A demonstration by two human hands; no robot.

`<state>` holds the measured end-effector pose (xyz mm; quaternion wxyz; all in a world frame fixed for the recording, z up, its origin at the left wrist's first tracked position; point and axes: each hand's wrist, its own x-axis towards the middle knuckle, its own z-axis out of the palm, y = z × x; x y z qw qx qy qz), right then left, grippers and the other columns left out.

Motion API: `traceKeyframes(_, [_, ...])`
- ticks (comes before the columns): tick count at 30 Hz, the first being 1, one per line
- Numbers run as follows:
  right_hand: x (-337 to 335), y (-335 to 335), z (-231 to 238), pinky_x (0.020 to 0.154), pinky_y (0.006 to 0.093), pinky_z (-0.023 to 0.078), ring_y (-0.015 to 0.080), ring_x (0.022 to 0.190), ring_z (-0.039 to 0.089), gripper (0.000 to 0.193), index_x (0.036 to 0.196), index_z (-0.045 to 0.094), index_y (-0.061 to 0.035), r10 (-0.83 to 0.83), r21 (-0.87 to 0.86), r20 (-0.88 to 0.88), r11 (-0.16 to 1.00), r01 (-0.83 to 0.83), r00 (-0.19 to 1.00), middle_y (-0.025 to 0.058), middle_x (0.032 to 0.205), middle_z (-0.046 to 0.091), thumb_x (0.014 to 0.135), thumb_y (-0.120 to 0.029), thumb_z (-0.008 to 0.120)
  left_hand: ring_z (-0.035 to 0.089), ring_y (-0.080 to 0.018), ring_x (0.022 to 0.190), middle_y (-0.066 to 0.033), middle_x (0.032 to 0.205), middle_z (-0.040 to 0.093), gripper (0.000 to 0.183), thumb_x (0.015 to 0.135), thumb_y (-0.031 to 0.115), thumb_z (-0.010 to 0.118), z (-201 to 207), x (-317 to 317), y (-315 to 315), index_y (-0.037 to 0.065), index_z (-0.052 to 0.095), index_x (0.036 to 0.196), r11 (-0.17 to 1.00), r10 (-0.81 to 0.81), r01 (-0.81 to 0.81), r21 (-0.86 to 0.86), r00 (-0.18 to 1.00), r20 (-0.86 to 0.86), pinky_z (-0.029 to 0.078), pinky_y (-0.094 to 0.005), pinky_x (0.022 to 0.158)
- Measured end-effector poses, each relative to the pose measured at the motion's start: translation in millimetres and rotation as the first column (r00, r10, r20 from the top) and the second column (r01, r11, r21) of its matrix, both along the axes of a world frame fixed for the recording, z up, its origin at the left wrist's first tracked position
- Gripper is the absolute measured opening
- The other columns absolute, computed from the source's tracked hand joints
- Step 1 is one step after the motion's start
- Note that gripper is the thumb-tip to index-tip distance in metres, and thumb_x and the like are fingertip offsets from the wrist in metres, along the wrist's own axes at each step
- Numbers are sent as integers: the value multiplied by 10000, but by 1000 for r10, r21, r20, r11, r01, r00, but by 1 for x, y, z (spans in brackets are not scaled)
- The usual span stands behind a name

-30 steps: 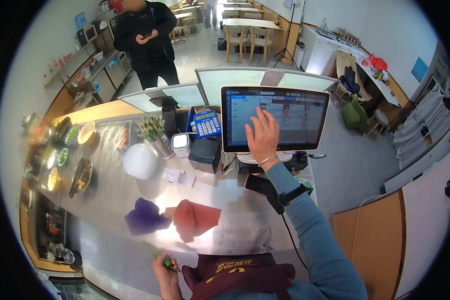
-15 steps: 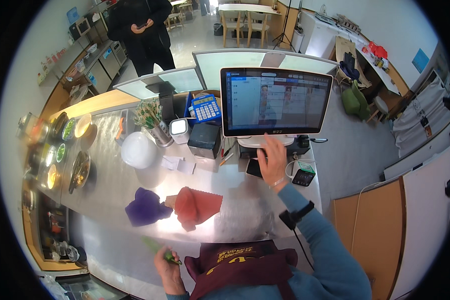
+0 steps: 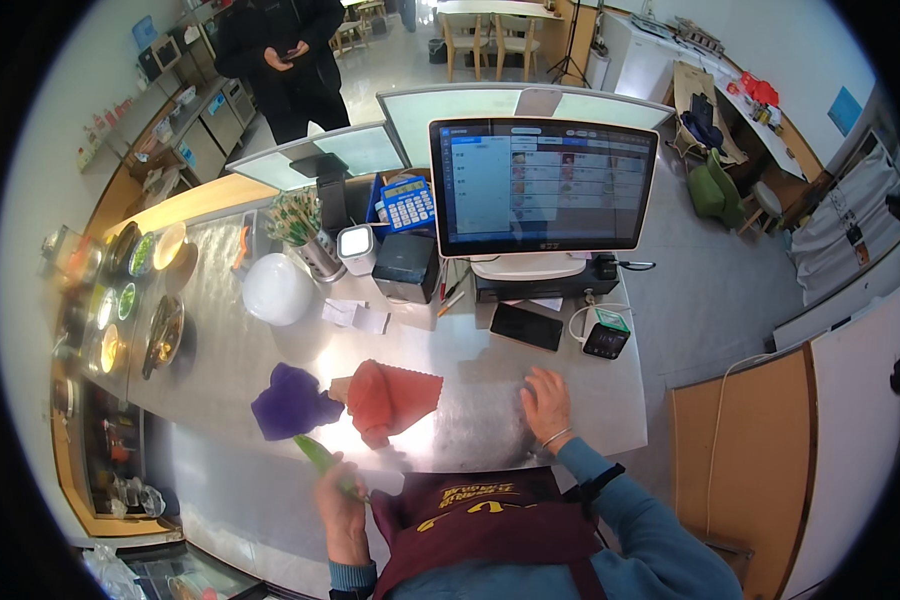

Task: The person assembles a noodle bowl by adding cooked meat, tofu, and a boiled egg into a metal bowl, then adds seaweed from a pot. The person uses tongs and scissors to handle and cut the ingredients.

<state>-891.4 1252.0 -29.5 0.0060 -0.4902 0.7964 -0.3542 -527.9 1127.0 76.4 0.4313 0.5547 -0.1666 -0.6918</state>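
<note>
My left hand (image 3: 343, 505), blurred at the front edge of the steel counter (image 3: 450, 395), is closed round a long slim green thing (image 3: 317, 455). Its kind is not clear. Just beyond its tip lie a crumpled purple cloth (image 3: 292, 402) and a red cloth (image 3: 395, 400). My right hand (image 3: 546, 405) rests on the counter at the near right, fingers loosely stretched and nothing in them. Beyond it are a black phone (image 3: 526, 327) lying flat and a small device with a dark screen (image 3: 606, 335). A touch-screen till (image 3: 543, 185) stands behind these.
A white rounded object (image 3: 277, 289), a holder of thin sticks (image 3: 315, 250), a black box (image 3: 407, 268) and a blue calculator (image 3: 408, 204) stand along the back. Bowls of food (image 3: 165, 335) are at the left. Past the glass partition (image 3: 335, 158) stands a person in black (image 3: 280, 65).
My right hand has come down from the lower edge of the screen to the counter, uncovering the phone. The screen's display has changed. My left hand has risen slightly with the green thing.
</note>
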Motion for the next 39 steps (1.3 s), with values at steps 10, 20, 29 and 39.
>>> traceKeyframes(10, [-75,-62,65,1061,479,401,375,1262,496,297,1159,629,-2,-203,-258,-198,955,149,959,178,1387,567,903,-149,657,544,-191,565,-96,852,588,450,865,103,620,1,-1,-3,-10,484,1279,1000,6,-6,-26,1000,3,400,-297,477])
traceKeyframes(20, [-131,-122,96,1051,487,396,374,1294,493,335,1195,622,-6,-345,-362,-318,905,223,883,185,1440,539,895,-151,656,553,-186,605,-80,830,586,384,877,118,624,3,19,4,14,519,1230,998,57,-57,-16,998,13,408,-295,494])
traceKeyframes(29, [-131,-119,91,1067,489,385,372,1311,479,323,1198,620,-11,-351,-310,-297,915,257,888,180,1435,542,918,-170,639,541,-182,597,-68,864,591,350,886,146,629,-2,19,0,44,535,1208,998,66,-67,19,997,34,396,-290,492])
traceKeyframes(39, [-109,-126,106,1063,484,392,372,1308,489,297,1184,621,-13,-236,-322,-313,938,131,920,176,1433,551,922,-151,632,549,-181,617,-82,875,591,436,884,130,617,1,4,-9,6,485,1281,999,43,-43,7,998,41,408,-289,504])
